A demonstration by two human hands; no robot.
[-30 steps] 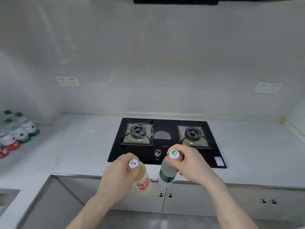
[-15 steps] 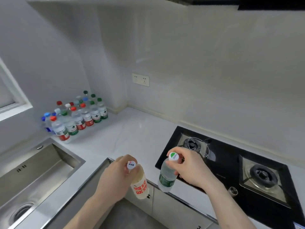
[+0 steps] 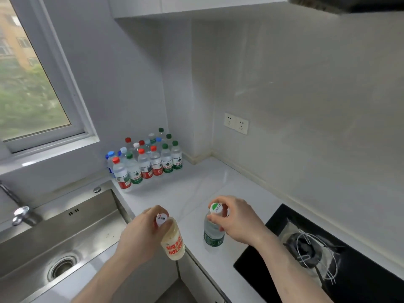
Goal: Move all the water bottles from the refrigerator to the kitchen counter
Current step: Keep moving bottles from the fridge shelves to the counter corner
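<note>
White stone counter (image 3: 196, 189) carries a cluster of capped clear bottles (image 3: 146, 160) in its far corner. Nearer that corner, right hand (image 3: 238, 219) fingers grip the green-labelled clear bottle (image 3: 213, 230); left hand (image 3: 142, 235) fingers grip the red-lettered cream bottle (image 3: 173, 243).

A cluster of bottles (image 3: 146, 159) stands on the counter (image 3: 196, 189) in the far corner, the sink (image 3: 54, 237) to its near left, the stove (image 3: 328, 259) at near right, a window (image 3: 28, 84) far left.

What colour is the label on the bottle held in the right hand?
Dark green, on the clear bottle the right hand grips by its cap; the head view shows it.
</note>
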